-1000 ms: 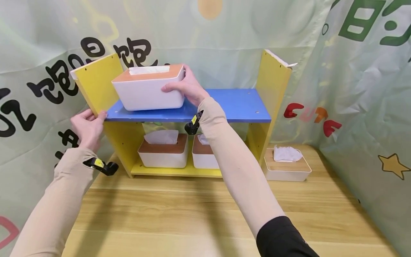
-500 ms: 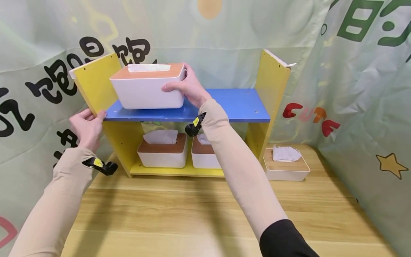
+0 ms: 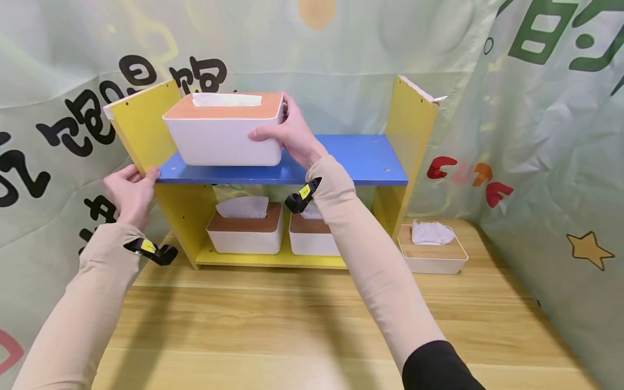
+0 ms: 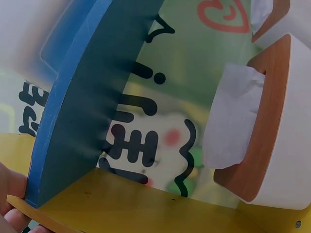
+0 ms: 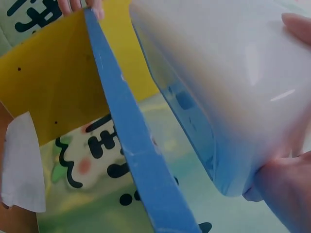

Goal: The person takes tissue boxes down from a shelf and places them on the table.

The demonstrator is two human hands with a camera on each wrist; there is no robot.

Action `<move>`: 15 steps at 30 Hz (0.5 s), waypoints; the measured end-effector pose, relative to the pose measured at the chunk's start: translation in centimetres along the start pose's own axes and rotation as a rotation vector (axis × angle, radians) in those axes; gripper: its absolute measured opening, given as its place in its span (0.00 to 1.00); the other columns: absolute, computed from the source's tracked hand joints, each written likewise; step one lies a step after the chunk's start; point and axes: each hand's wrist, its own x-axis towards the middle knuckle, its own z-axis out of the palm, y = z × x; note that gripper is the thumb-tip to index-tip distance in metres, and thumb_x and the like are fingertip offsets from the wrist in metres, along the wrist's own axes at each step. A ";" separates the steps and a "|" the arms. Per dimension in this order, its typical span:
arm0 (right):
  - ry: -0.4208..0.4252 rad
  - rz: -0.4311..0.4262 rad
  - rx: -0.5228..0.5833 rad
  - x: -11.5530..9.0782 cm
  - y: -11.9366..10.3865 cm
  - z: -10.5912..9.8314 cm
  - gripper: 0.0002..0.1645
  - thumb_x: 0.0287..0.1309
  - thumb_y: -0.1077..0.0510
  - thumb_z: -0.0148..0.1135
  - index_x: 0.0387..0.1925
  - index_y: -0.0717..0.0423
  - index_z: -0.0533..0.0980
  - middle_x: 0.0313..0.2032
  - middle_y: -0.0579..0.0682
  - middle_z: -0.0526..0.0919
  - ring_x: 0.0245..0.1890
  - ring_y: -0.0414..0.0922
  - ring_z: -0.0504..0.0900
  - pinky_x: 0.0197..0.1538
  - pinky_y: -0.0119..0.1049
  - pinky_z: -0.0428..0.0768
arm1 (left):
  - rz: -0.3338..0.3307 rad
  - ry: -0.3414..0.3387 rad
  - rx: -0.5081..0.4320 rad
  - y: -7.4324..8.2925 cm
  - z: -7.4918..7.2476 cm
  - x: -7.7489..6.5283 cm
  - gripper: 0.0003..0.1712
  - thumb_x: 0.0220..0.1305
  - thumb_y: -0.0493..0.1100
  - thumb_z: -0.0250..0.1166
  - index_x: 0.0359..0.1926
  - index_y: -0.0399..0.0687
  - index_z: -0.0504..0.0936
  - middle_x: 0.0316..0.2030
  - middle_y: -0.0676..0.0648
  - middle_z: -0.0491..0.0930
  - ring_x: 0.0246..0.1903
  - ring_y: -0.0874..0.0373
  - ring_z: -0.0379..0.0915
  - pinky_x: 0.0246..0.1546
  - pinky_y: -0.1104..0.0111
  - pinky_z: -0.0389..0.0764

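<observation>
My right hand (image 3: 294,132) grips the right end of a white tissue box (image 3: 216,142) with a wood-coloured lid and a tissue in its slot. The box is held above the blue board (image 3: 353,160) of a small yellow-and-blue shelf, near its left side. A gap shows between the box's underside (image 5: 189,131) and the board's edge (image 5: 131,126) in the right wrist view. My left hand (image 3: 130,195) holds the shelf's left yellow side panel (image 3: 146,127) where it meets the blue board, thumb at the board's front corner.
Two more tissue boxes stand on the shelf's lower level, the left one (image 3: 246,241) in full sight and the right one (image 3: 312,242) partly behind my right forearm. Another tissue box (image 3: 434,264) stands on the wooden table (image 3: 273,325), right of the shelf. Printed cloth (image 3: 331,97) hangs behind.
My right hand has lifted the tissue box slightly and brought it a little nearer to me. The left hand keeps its hold on the side panel.
</observation>
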 end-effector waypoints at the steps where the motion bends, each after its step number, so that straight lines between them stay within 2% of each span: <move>1: -0.002 -0.004 -0.005 -0.2 -0.1 0.0 0.50 0.35 0.73 0.74 0.62 0.51 0.62 0.53 0.52 0.74 0.51 0.47 0.78 0.55 0.39 0.83 | 0.000 0.001 0.001 0.0 0.0 0.0 0.29 0.61 0.39 0.71 0.64 0.47 0.79 0.19 0.71 0.77 0.32 0.74 0.78 0.34 0.86 0.77; 15: -0.003 -0.043 -0.037 -2.9 -0.7 0.0 0.52 0.34 0.71 0.74 0.63 0.51 0.61 0.53 0.52 0.71 0.53 0.47 0.76 0.55 0.39 0.82 | 0.005 0.002 0.007 -0.1 -0.1 -0.1 0.29 0.61 0.40 0.71 0.64 0.48 0.79 0.22 0.71 0.79 0.35 0.73 0.79 0.41 0.84 0.77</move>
